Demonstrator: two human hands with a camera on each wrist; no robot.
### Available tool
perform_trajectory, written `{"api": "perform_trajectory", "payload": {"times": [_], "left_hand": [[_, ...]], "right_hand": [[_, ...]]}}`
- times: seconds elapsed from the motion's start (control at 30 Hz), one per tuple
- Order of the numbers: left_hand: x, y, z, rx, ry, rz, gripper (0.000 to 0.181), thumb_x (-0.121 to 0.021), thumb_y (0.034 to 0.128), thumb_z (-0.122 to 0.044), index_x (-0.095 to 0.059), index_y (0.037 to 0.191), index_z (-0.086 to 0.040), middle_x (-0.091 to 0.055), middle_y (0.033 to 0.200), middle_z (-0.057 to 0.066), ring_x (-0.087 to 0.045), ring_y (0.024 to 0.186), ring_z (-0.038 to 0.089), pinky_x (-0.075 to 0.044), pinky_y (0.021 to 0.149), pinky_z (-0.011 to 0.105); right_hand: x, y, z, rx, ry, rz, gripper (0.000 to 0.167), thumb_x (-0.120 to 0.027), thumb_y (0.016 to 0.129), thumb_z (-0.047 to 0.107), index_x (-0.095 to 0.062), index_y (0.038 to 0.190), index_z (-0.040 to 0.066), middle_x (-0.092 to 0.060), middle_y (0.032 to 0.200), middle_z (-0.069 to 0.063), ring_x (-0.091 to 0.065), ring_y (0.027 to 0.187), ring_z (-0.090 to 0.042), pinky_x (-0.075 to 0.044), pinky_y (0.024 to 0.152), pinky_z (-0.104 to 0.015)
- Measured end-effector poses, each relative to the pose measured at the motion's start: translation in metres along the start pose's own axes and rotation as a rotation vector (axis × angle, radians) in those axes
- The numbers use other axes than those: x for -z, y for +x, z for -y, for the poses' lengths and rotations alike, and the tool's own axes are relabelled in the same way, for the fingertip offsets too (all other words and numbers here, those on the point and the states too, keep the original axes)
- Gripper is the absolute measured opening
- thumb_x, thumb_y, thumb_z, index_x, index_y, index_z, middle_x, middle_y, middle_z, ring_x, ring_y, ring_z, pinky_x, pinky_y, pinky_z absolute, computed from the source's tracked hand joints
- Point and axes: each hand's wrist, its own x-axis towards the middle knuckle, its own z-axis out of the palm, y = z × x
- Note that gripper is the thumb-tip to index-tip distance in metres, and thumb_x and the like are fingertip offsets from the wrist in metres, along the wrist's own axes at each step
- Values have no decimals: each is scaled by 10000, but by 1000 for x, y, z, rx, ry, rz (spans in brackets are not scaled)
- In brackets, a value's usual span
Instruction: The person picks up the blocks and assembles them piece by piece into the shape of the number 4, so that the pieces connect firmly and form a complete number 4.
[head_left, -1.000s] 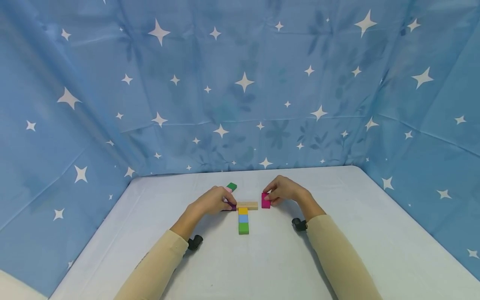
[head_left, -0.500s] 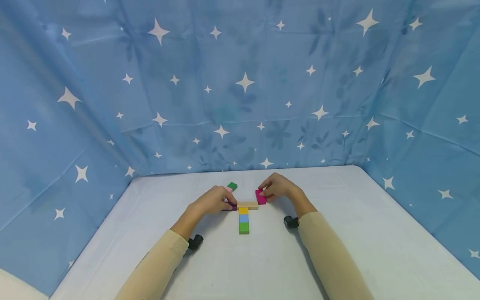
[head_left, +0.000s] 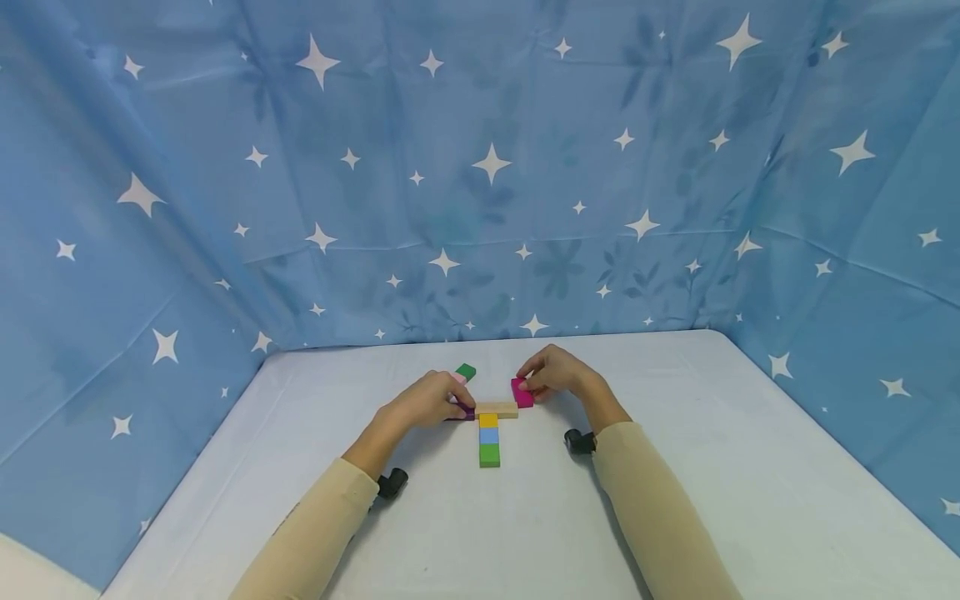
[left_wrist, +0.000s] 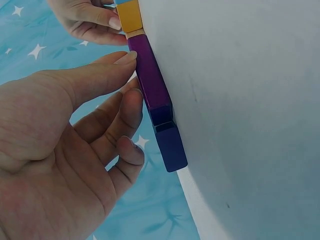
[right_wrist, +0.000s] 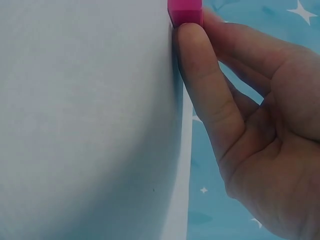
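Observation:
My left hand (head_left: pixel 426 400) pinches a purple block (left_wrist: pixel 151 72) between thumb and fingers at the left end of a plain wooden block (head_left: pixel 501 410). A dark blue block (left_wrist: pixel 171 147) lies against the purple one's other end in the left wrist view. From the wooden block a column of yellow (head_left: pixel 488 421), light blue (head_left: pixel 489 436) and green (head_left: pixel 490 455) blocks runs toward me. Just beyond the wooden block's right end, my right hand (head_left: pixel 558 372) pinches a magenta block (head_left: pixel 522 393), slightly tilted; only its end shows in the right wrist view.
Behind my left hand lie a dark green block (head_left: pixel 467 372) and a pink block (head_left: pixel 458 379), the pink partly hidden. A white-covered table (head_left: pixel 675 467) bears everything. Blue star-patterned curtains (head_left: pixel 375 200) stand along its back and sides.
My right hand has moved left and slightly away from me with the magenta block, which has turned a little and now sits closer to the wooden block. My left hand has stayed in place.

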Motion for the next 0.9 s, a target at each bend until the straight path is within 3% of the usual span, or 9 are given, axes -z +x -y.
{"api": "perform_trajectory", "payload": {"times": [0.37, 0.9], "left_hand": [[0, 0, 0, -9, 3, 0, 176, -770, 923, -43, -834, 1066, -123, -785, 1026, -30, -613, 901, 143, -549, 792, 276], [0, 1, 0, 3, 14, 10, 177, -768, 932, -63, -833, 1082, -131, -787, 1038, -37, -627, 932, 140, -556, 828, 283]], "right_hand": [[3, 2, -1, -10, 2, -44, 258, -791, 927, 122, -768, 1172, 42, -702, 1014, -147, -702, 735, -195, -616, 705, -284], [-12, 15, 11, -2, 39, -66, 272, -789, 928, 111, -761, 1183, 20, -708, 1000, -149, -710, 722, -196, -616, 699, -281]]}}
